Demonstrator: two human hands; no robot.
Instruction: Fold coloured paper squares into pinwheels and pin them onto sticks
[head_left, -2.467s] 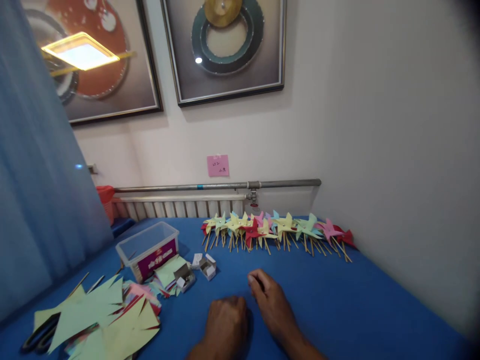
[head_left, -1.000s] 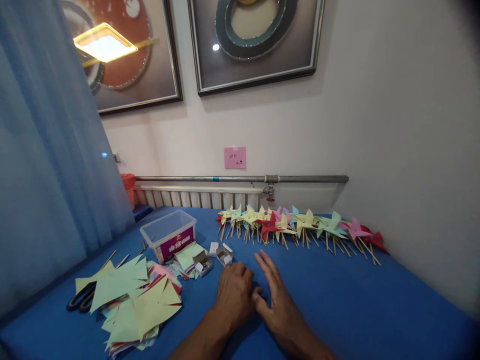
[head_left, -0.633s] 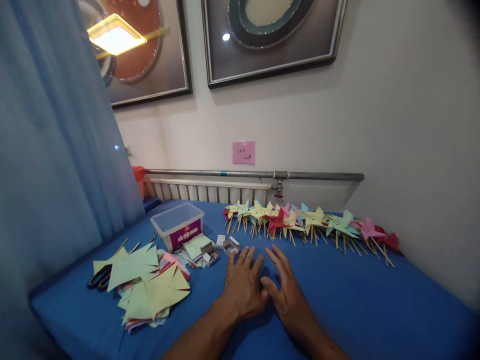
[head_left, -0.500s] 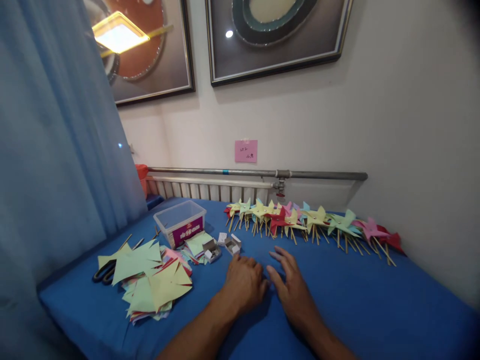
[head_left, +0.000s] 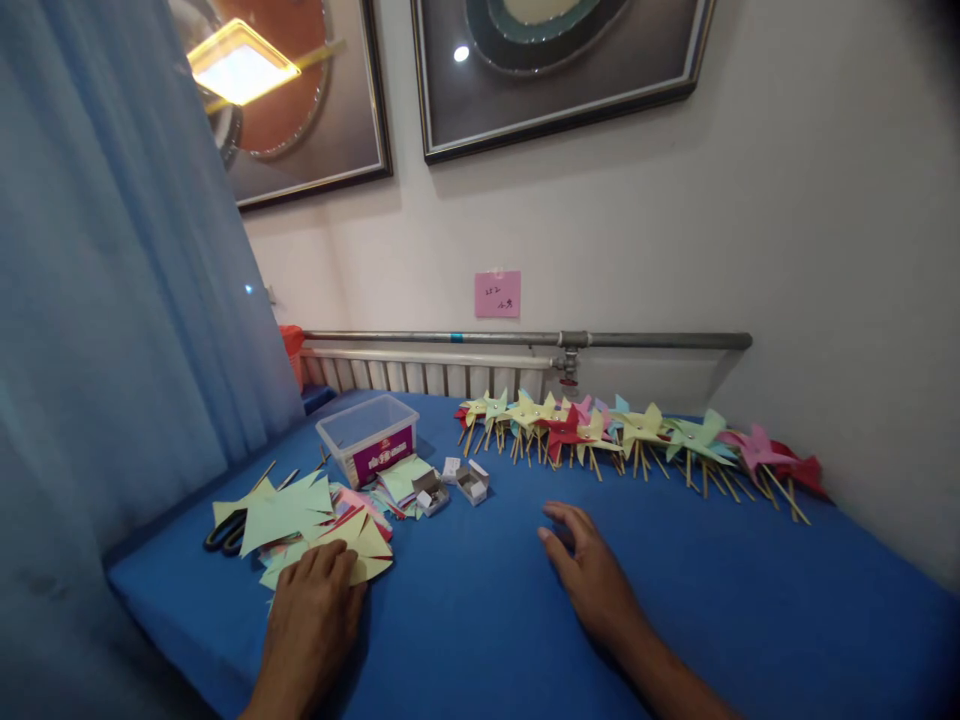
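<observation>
Head view: left hand [head_left: 311,610] spread flat, fingertips on the near edge of the cut paper pile [head_left: 315,525] at the table's left. Right hand [head_left: 589,570] open, palm down on bare blue tabletop [head_left: 750,620], holding nothing. Scissors [head_left: 225,533] partly under the pile. Beyond: clear plastic box [head_left: 367,450], small cardboard boxes [head_left: 457,485], row of pinwheels [head_left: 637,440] along the wall.

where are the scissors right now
In the head view the scissors lie at the far left of the blue table, their black handles poking out from under the pile of cut paper, just beyond the left hand.
</observation>
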